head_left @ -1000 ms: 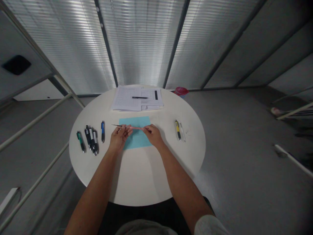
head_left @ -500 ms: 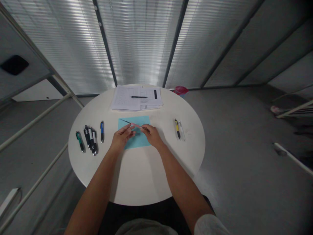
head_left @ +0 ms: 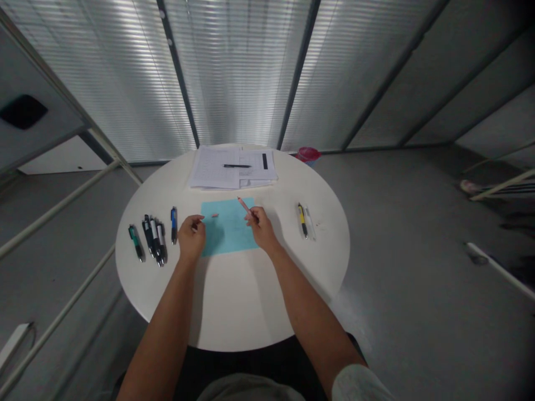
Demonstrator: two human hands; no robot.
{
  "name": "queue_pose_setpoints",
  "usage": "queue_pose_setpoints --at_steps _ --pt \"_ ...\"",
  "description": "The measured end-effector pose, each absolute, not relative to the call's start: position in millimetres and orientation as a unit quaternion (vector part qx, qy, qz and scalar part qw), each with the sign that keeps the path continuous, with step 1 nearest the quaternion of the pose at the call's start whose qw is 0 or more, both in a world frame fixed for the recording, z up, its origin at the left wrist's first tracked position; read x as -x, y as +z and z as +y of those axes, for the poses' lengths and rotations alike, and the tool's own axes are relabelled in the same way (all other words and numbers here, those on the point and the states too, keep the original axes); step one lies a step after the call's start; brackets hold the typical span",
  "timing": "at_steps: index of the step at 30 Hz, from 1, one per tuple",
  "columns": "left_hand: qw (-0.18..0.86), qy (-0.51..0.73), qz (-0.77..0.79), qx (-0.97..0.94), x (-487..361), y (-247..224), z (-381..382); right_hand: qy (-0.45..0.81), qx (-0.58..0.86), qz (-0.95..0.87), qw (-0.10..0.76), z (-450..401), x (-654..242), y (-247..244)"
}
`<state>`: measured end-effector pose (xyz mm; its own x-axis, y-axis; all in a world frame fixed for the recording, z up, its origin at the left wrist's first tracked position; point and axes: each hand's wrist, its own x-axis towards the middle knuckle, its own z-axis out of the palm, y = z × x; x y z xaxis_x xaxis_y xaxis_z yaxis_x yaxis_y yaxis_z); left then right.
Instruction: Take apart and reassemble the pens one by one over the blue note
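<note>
From the head view, the two hands have just come apart. The right hand (head_left: 261,227) now grips a pink pen (head_left: 244,206) in a narrow pinch, its tip angled far and left over the blue sheet (head_left: 228,234). A small pink piece (head_left: 214,215) lies on that sheet between the hands, separate from the pen. The left hand (head_left: 191,238) sits at the sheet's left edge, its fingers (head_left: 196,221) curled narrow; whether they hold anything, I cannot tell. More pens (head_left: 152,239) lie in a group to the left, two others (head_left: 305,221) to the right, and papers (head_left: 232,169) at the far side of the table (head_left: 234,312).
</note>
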<state>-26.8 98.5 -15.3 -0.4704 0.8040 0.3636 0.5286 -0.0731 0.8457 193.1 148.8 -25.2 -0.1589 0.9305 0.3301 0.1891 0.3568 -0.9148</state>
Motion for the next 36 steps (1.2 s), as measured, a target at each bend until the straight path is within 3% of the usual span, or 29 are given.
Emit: queue_pose_setpoints --at_steps 4,12,36 --pt "0.048 0.398 0.698 -0.593 25.0 -17.2 100.6 0.368 0.439 -0.671 0.471 147.7 -193.5 -23.8" --pt "-0.005 0.24 0.726 -0.644 16.4 -16.0 98.9 0.354 0.458 -0.682 0.448 145.1 -193.9 -18.1" --pt "0.009 0.259 0.73 -0.633 15.7 -15.6 99.8 0.353 0.464 -0.695 0.42 143.4 -194.9 -15.6"
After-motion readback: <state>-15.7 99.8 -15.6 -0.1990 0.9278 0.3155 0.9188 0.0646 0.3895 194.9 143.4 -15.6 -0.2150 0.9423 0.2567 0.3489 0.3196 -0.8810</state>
